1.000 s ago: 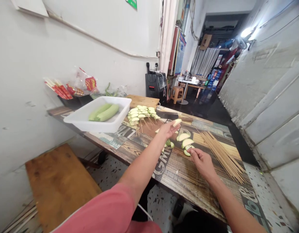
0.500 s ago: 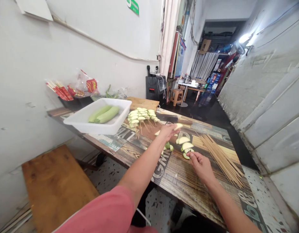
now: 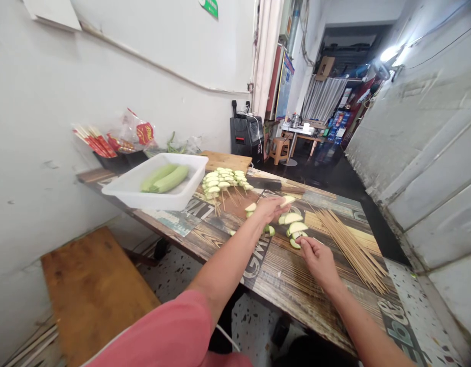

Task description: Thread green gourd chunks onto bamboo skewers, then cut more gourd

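Note:
My left hand (image 3: 271, 207) reaches out over the wooden table (image 3: 288, 285) and pinches a pale zucchini slice (image 3: 287, 200) at its fingertips. My right hand (image 3: 318, 259) is curled, fingers pinched at the near end of a skewer threaded with zucchini slices (image 3: 295, 227) lying on the table. Loose slices (image 3: 251, 208) lie by my left hand. A heap of bare bamboo skewers (image 3: 348, 247) lies just right of my right hand.
Finished zucchini skewers (image 3: 223, 181) lie further back beside a white tub (image 3: 159, 196) holding whole zucchinis (image 3: 166, 178). A cleaver (image 3: 275, 185) and cutting board (image 3: 224, 160) lie behind. A wooden bench (image 3: 93, 290) stands at the left. A wall runs along the right.
My left hand with the slice has shifted slightly nearer and to the right, towards the skewered slices. My right hand has stayed at the skewer's end. The view has wobbled a little.

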The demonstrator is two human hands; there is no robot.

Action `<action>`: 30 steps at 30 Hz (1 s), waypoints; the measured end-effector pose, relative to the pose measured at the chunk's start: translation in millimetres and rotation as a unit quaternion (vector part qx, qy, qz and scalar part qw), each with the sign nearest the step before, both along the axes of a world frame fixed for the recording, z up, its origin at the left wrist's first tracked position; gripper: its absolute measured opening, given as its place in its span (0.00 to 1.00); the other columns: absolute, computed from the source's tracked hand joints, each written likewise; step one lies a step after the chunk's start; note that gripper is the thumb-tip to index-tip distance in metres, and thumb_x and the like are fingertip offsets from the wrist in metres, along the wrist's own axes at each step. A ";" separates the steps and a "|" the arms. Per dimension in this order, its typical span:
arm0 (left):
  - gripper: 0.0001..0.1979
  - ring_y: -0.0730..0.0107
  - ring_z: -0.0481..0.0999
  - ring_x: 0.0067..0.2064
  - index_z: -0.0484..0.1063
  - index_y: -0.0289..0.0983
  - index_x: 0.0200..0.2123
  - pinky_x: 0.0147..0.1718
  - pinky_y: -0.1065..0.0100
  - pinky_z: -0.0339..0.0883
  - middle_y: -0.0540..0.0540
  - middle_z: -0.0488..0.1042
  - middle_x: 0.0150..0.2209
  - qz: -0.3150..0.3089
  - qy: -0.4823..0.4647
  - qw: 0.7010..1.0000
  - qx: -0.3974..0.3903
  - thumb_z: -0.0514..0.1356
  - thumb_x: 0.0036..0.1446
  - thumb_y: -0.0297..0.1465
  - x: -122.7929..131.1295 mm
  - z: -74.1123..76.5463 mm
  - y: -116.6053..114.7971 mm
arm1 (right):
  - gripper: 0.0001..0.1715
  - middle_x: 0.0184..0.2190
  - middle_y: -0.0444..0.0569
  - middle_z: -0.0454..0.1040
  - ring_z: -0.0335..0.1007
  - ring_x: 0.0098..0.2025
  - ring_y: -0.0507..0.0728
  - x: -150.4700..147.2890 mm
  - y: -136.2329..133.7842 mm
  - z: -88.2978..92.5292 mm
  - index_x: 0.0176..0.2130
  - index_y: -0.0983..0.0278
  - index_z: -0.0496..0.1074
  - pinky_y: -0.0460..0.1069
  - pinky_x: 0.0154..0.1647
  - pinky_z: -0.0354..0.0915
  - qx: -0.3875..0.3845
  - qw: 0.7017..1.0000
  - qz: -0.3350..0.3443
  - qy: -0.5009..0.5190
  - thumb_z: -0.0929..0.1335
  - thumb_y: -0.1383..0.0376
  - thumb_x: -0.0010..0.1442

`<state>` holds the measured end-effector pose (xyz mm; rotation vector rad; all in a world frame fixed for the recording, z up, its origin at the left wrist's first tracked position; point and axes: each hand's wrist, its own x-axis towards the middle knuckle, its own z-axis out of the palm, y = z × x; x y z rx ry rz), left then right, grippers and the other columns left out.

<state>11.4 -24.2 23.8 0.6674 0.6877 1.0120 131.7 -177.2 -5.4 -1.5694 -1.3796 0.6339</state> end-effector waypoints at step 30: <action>0.14 0.44 0.56 0.61 0.72 0.37 0.17 0.59 0.61 0.45 0.42 0.75 0.40 0.054 0.435 0.857 0.273 0.73 0.25 0.21 6.9 -26.8 -12.0 | 0.23 0.16 0.39 0.58 0.48 0.17 0.48 32.6 13.4 -8.2 0.36 0.69 0.71 0.45 0.17 0.47 0.054 0.986 -0.118 0.100 0.63 0.51 0.55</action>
